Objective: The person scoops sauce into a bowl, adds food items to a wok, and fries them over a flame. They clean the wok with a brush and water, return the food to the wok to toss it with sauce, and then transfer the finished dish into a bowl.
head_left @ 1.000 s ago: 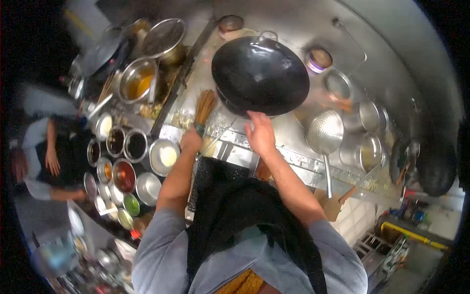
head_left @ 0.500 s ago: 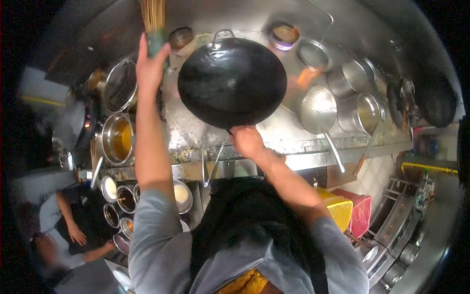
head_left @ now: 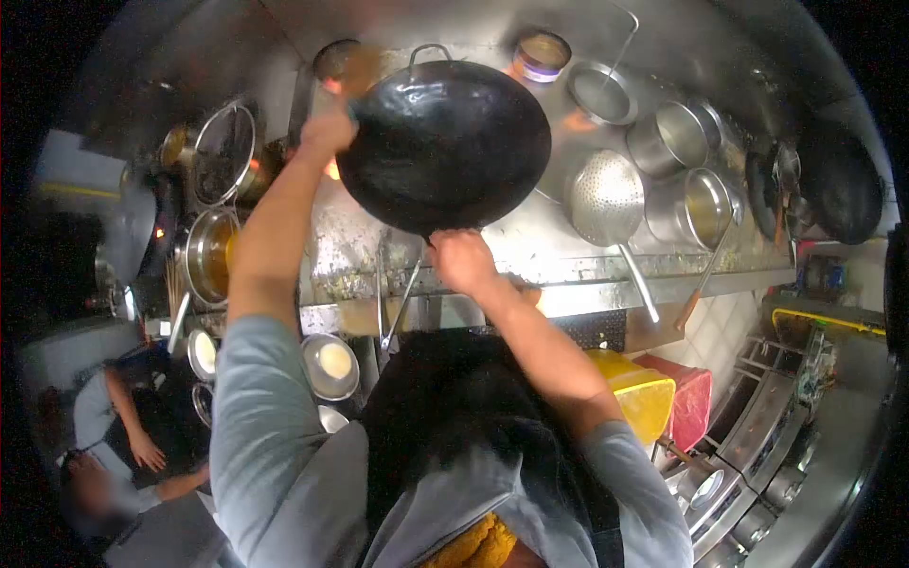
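Note:
A large black wok (head_left: 445, 156) sits over the stove, its hollow facing me and a loop handle at its far rim. My right hand (head_left: 462, 260) is closed around the handle at its near edge. At the wok's left rim, my left hand (head_left: 329, 133) grips a bamboo wok brush (head_left: 362, 74), whose bristles are smeared by motion and point up and toward the wok. A small flame shows just below my left hand.
To the right lie a perforated skimmer (head_left: 606, 199) and steel pots (head_left: 668, 140). A strainer (head_left: 225, 153) and a pot of amber liquid (head_left: 210, 256) stand left. Yellow (head_left: 636, 393) and red bins are lower right. Another person (head_left: 109, 426) is at lower left.
My left hand has come down and right with the brush, from above the stove's left side to the wok's rim. My right hand still holds the wok handle.

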`<state>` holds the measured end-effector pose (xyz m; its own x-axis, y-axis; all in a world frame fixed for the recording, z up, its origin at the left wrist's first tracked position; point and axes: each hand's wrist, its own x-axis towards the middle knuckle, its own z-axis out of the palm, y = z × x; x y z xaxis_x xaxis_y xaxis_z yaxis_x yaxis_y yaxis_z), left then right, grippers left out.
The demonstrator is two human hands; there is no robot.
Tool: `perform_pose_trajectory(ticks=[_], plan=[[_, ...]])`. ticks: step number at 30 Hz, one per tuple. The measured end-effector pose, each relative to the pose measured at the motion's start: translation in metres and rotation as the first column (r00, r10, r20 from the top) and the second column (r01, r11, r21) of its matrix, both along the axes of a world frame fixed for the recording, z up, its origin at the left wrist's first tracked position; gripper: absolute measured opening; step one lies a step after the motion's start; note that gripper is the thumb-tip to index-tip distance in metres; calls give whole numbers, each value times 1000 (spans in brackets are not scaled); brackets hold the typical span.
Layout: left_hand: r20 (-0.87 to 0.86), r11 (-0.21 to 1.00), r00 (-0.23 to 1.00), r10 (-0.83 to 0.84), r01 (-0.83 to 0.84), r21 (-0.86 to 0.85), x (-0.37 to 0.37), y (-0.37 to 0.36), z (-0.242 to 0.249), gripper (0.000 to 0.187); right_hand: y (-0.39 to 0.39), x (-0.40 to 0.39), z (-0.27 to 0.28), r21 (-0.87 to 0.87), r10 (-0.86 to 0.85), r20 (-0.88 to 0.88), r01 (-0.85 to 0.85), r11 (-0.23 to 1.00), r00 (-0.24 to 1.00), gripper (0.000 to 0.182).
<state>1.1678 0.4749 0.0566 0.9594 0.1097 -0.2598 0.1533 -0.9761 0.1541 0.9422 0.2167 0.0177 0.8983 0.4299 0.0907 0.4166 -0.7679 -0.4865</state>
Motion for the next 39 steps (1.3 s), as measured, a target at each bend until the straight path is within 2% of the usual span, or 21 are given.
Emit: perform_pose_trajectory(ticks=[2, 4, 5, 7, 11, 12, 13, 15, 19, 20, 21, 23, 27, 28, 29, 30, 34, 35, 36, 37, 39], plan=[[306, 959, 931, 197, -119, -255, 4, -19, 26, 68, -4, -2, 8, 24, -7, 13, 7, 1000, 1000, 17], [372, 800, 879, 299, -18, -600, 6, -51, -39, 69, -7, -2, 7, 40, 11, 31, -12, 999, 999, 20], [9, 645, 964, 267, -172, -745, -12, -84, -45, 69, -6, -2, 4, 37, 11, 23, -12, 999, 1000, 20], [-199, 772, 959, -201, 30, -635, -62, -138, -67, 75, -8, -3, -1, 27, 13, 25, -14, 1000, 1000, 21], [111, 647, 772, -626, 593, -478, -69, -83, -84, 78, -7, 2, -3, 51, 6, -13, -6, 999, 1000, 21], [72, 754, 766, -639, 642, -139, -32, -33, -102, 77, -5, 0, -2, 49, 1, -22, 0, 999, 1000, 20], [-105, 964, 962, -253, 260, 60, -10, -13, -60, 76, -6, 2, 0, 48, 8, -12, -7, 999, 1000, 20], [408, 996, 910, 68, -87, 29, 17, 6, -38, 78, -4, 3, 1, 16, 8, -84, -7, 1000, 996, 19], [310, 879, 919, 243, -74, -471, 8, -41, -43, 84, -5, 0, -7, 66, -7, -22, 9, 998, 1000, 20], [-147, 784, 973, 175, -229, -578, 2, -58, -61, 80, -6, 1, -8, 51, 21, -45, -18, 999, 999, 21], [-187, 902, 982, -24, -59, -427, -23, -84, -64, 78, -9, 6, -8, 34, 49, -58, -48, 998, 997, 21], [-327, 758, 850, -413, 121, -641, -80, -117, -36, 83, -11, 9, -10, 38, 56, -50, -54, 998, 997, 22], [-619, 739, 511, -597, 650, -177, -108, -41, 83, 86, -9, 6, -25, 59, 9, -1, -9, 998, 1000, 18], [-589, 729, 585, -558, 684, -12, -67, 29, 32, 87, -9, 7, -23, 58, 6, -2, -6, 998, 1000, 18], [-191, 782, 769, -610, 623, 11, -29, 91, 0, 74, -6, 8, -19, 29, 0, -32, 1, 1000, 999, 20], [-300, 839, 927, -224, 340, 425, -42, 33, 101, 59, -3, 7, -18, 1, -6, -65, 6, 1000, 998, 24], [303, 997, 953, 4, 19, -73, -8, 11, 54, 67, -1, 2, -17, 62, -15, -19, 16, 998, 1000, 24], [254, 953, 965, 62, 17, -301, -18, -8, 14, 71, -1, 2, -12, 64, -15, -24, 17, 998, 1000, 23], [-167, 887, 981, 97, -162, -432, -8, -24, -45, 72, -1, 2, -9, 65, -16, -27, 17, 998, 1000, 22], [-178, 969, 984, 31, -73, -237, -39, -64, -49, 74, -3, 4, -8, 57, -6, -20, 8, 998, 1000, 22], [-353, 729, 850, -391, 52, -683, -87, -105, -39, 81, -5, 4, -9, 107, 28, 37, -32, 994, 999, 15]])
